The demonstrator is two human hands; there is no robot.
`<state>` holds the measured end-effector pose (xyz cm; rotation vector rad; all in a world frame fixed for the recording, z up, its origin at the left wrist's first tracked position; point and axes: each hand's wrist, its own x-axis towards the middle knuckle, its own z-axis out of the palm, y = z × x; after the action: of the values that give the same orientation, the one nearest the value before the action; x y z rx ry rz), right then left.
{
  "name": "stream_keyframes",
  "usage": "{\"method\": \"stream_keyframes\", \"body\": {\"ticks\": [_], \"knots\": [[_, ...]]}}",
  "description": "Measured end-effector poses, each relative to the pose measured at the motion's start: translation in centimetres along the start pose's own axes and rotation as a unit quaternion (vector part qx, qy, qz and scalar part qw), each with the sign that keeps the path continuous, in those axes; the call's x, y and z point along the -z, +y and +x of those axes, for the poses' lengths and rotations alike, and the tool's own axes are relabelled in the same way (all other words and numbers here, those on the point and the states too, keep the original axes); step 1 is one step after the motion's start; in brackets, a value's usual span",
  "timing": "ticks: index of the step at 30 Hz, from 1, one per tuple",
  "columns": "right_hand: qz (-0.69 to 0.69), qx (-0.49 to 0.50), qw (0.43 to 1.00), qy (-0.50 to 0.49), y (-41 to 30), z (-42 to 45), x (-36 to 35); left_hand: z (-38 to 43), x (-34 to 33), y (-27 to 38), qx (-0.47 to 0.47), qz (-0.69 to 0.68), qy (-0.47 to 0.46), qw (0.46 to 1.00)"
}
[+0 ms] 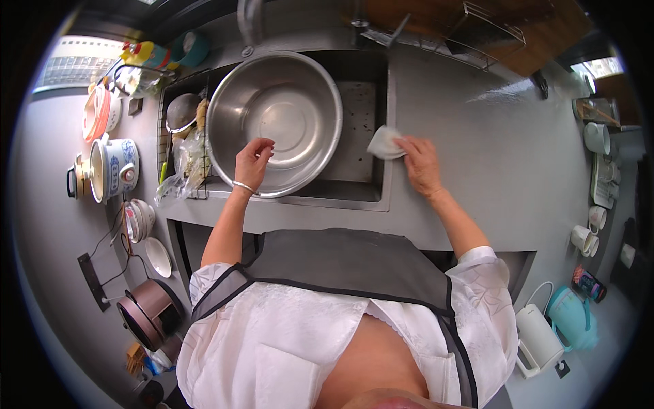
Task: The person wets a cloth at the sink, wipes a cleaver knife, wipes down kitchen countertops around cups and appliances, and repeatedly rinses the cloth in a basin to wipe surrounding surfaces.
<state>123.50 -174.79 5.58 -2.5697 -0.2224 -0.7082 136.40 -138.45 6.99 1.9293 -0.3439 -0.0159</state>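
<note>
A large stainless steel basin [286, 120] sits over the left part of a dark sink [352, 176]. Its inside looks bare. Above the basin's near left side is my left hand [252, 161], a silver bangle at the wrist. Its fingers are curled together, and I see nothing in them. My right hand [423, 162] grips a folded white cloth [386, 143] at the sink's right rim. The cloth is slightly blurred, and part of it lies under my fingers.
Left of the basin, a wire rack [205, 176] holds a metal bowl [183, 112] and a clear plastic bag [186, 166]. A faucet [249, 23] stands behind. Appliances line the left counter, including a rice cooker [150, 312]. A white kettle [539, 337] and several mugs are at right.
</note>
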Motion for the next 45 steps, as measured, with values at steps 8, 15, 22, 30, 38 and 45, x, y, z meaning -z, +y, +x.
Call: {"method": "stream_keyframes", "body": {"ticks": [8, 15, 22, 30, 38, 45], "knots": [[-0.033, 0.094, 0.991, -0.089, -14.6, 11.3, -11.2, 0.9, 7.6, -6.7, -0.004, -0.001, -0.031, 1.0], [-0.274, 0.062, 0.851, -0.445, -13.7, 11.9, -22.8, 4.7, 10.3, -10.7, -0.008, 0.149, -0.106, 0.983], [-0.127, -0.189, 0.952, -0.204, -12.0, 17.0, -27.4, 11.9, 6.8, -13.6, -0.129, 0.279, 0.071, 0.949], [-0.088, -0.109, 0.934, -0.329, -10.3, 21.4, -26.2, 15.6, 5.3, -14.8, -0.146, 0.35, -0.042, 0.924], [-0.043, -0.106, 0.904, -0.412, -8.8, 23.3, -24.4, 18.2, 6.6, -16.6, -0.051, 0.231, -0.341, 0.91], [-0.038, -0.127, 0.931, -0.341, -10.2, 20.2, -25.3, 15.8, 4.2, -29.1, -0.019, 0.085, -0.229, 0.97]]}}
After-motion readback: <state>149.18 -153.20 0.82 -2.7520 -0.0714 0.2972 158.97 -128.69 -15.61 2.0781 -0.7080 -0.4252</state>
